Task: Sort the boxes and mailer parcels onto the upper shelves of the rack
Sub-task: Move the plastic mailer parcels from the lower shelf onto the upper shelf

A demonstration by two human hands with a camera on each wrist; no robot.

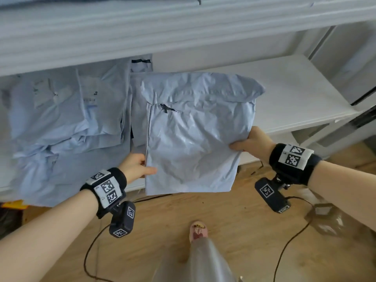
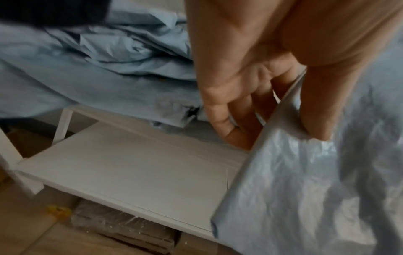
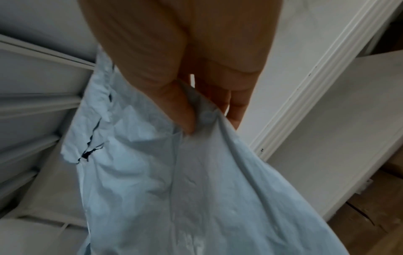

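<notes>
1 crumpled pale-blue mailer hangs half over the white shelf, its near end past the shelf edge. Left hand pinches its left edge; right hand pinches its right edge, fingers underneath. More mailers are heaped on the shelf's left.

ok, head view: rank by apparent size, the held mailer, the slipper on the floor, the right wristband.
Largest to smallest, as they look in the head view:
1. held mailer, pinched by the left hand and right hand
2. right wristband
3. slipper

The slipper is partly hidden by the leg and lies farther from the camera, so places 2 and 3 are unsure.
</notes>
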